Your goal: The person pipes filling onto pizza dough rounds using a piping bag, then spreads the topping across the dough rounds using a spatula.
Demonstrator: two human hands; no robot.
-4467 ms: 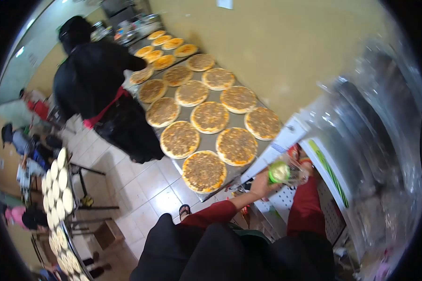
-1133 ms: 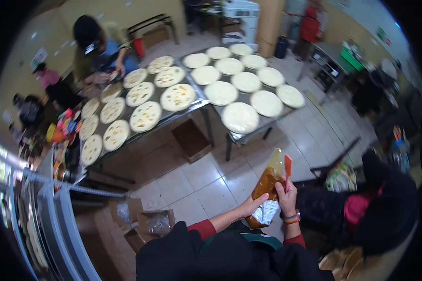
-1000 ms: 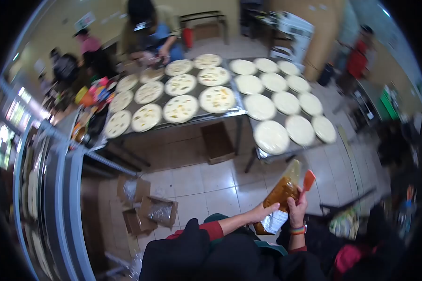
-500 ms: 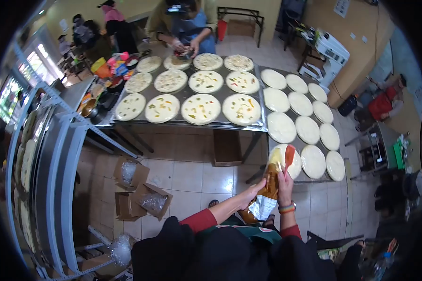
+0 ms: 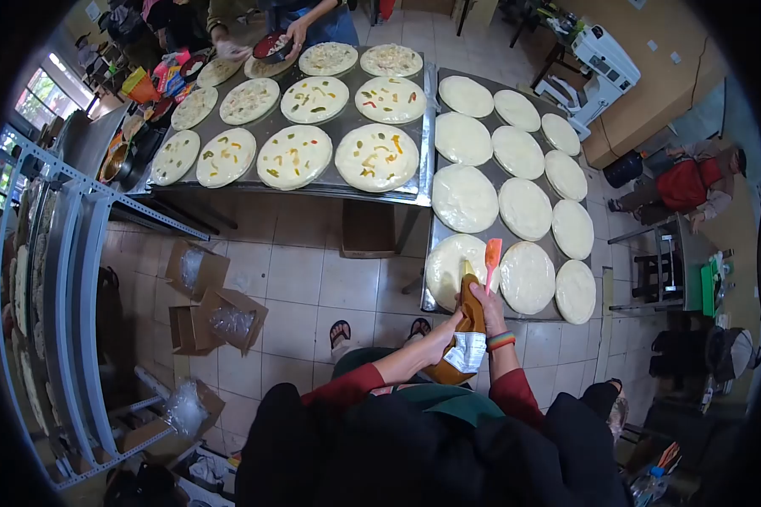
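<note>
A clear bag of brown sauce with a white label is held between my two hands, its narrow tip pointing at a plain dough round on the near corner of the right table. My left hand is wrapped round the bag's left side. My right hand grips its upper right side, and an orange spatula stands up from that hand. Several plain rounds cover the right table. On the left table lie rounds with green, red and orange pieces.
A co-worker's hands hold a dark bowl over the left table's far side. Metal racks stand at left. Cardboard boxes lie on the floor. A white machine stands at back right, near a person in red.
Earlier my hands were at a shelf by the wall, holding a green-and-clear item. The view has since turned to these tables, and the sauce bag and spatula now reach the nearest plain round.
</note>
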